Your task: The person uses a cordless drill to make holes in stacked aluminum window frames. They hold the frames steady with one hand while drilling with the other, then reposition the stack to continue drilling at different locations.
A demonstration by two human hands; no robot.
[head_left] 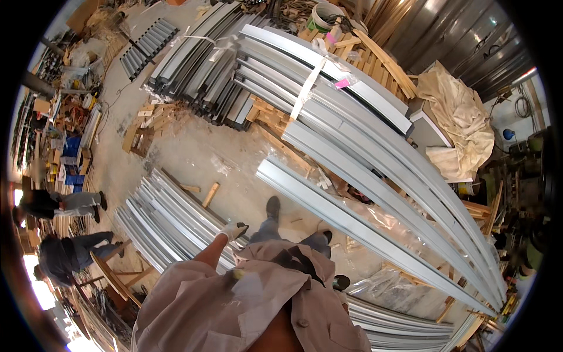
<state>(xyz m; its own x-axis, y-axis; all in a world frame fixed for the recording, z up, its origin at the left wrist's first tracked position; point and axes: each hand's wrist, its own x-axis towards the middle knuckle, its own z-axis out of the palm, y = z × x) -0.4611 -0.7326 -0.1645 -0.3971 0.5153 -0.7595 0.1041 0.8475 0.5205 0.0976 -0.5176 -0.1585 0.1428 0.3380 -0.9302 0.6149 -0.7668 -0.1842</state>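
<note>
My left hand (236, 230), in a white glove with dark finger parts, hangs in front of me at the right edge of a stack of silvery metal profiles (170, 217). Its fingers look loosely apart, and I see nothing held in them. At my right side a small dark shape (340, 283) shows beside my coat; it may be my gloved right hand, its fingers not readable. One long metal profile (352, 220) lies slanting to the right of my feet, apart from the larger bundle of profiles (352, 135) bound with a white strap (306, 91).
Further profile bundles (205, 64) lie at the back. Wooden blocks (146, 126) and a loose wood piece (211, 194) are on the floor. A tan cloth (457, 120) drapes over something at the right. Two people (70, 258) are at the left, near a wooden trestle (111, 276). Plastic sheeting (393, 290) lies right.
</note>
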